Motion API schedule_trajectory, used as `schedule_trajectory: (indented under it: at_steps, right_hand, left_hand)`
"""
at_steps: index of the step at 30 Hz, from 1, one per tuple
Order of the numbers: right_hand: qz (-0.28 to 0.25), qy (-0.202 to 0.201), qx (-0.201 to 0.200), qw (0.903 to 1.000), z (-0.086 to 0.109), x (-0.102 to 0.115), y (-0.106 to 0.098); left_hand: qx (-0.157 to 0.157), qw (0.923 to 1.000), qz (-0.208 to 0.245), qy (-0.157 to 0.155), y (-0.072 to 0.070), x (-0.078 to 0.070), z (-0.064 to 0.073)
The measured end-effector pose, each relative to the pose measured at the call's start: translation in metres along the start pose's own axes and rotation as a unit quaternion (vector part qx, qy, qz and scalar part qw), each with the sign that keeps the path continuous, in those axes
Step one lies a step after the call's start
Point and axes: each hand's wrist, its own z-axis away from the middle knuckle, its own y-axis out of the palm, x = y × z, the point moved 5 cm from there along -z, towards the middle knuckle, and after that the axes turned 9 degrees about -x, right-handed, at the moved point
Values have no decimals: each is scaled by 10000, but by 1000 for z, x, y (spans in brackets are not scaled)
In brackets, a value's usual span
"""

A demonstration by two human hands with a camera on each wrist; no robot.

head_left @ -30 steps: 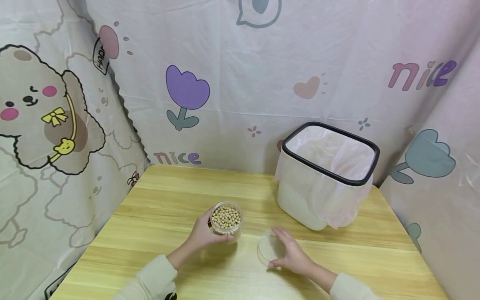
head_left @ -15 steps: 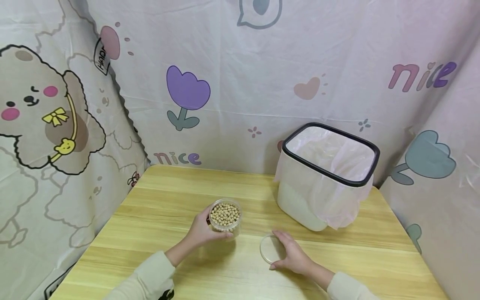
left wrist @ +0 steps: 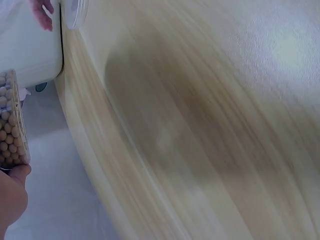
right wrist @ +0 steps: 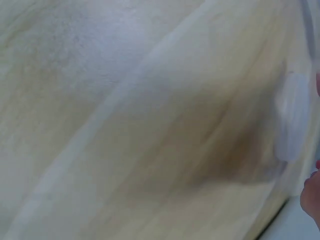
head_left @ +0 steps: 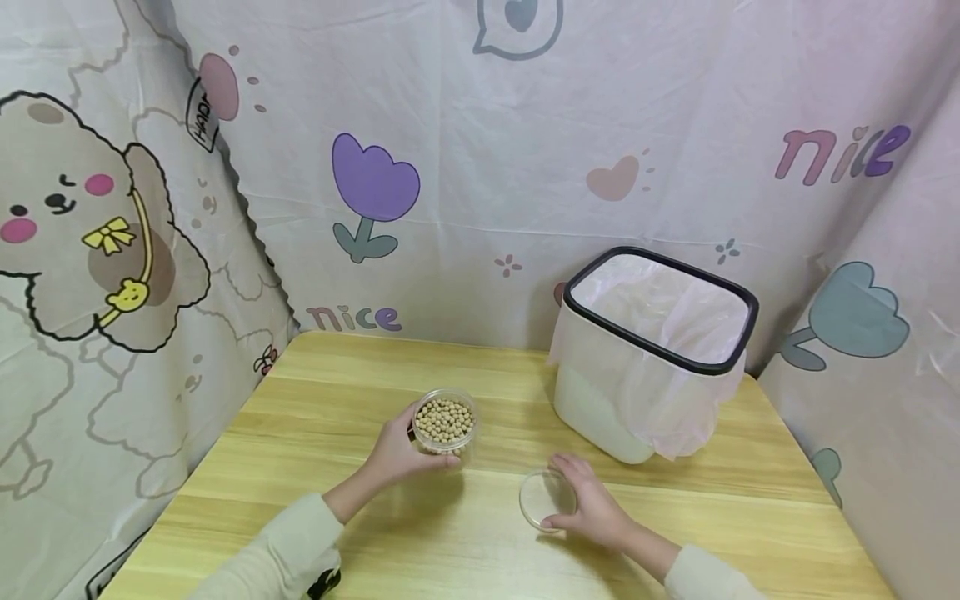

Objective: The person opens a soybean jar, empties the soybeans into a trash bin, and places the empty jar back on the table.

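My left hand [head_left: 401, 450] grips a clear round jar [head_left: 446, 421] of pale soybeans, its mouth uncovered. In the left wrist view the jar of soybeans [left wrist: 9, 122] shows at the left edge, with the thumb [left wrist: 19, 175] against its side. A thin clear round lid [head_left: 546, 500] lies flat on the table to the right of the jar. Beside it is my right hand [head_left: 594, 510], thumb and fingers spread about the lid's right edge. In the right wrist view a gap shows between the lid [right wrist: 292, 117] and the fingertips [right wrist: 311, 192].
At the back right of the wooden table [head_left: 337, 375] stands a white bin [head_left: 600, 392] with a black rim and a pale pink liner bag. Printed cloth [head_left: 465, 167] hangs behind the table and along both sides.
The left hand has carried the jar slightly left and away from me. The lid has settled flat on the table, and the right hand has let go of it, shifting slightly right.
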Motion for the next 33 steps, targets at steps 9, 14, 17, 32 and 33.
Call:
schedule_trajectory:
  at_steps: [9, 14, 17, 32, 33]
  right_hand:
    - [258, -773, -589, 9949, -18, 28, -30]
    - [492, -1409, -1130, 9823, -30, 48, -52]
    - [490, -1636, -1220, 9777, -37, 59, -63]
    - [242, -2747, -2265, 9341, -66, 103, -132]
    - [279, -2788, -2326, 9313, -68, 106, -139]
  left_hand:
    - [10, 9997, -215, 77, -10, -2, -6]
    - [-132, 9995, -262, 139, -16, -7, -13]
    - [-145, 9992, -286, 225, -19, -13, -18]
    - [-62, 9992, -328, 230, -32, -36, -40]
    - [-67, 9991, -343, 239, -33, -38, -42]
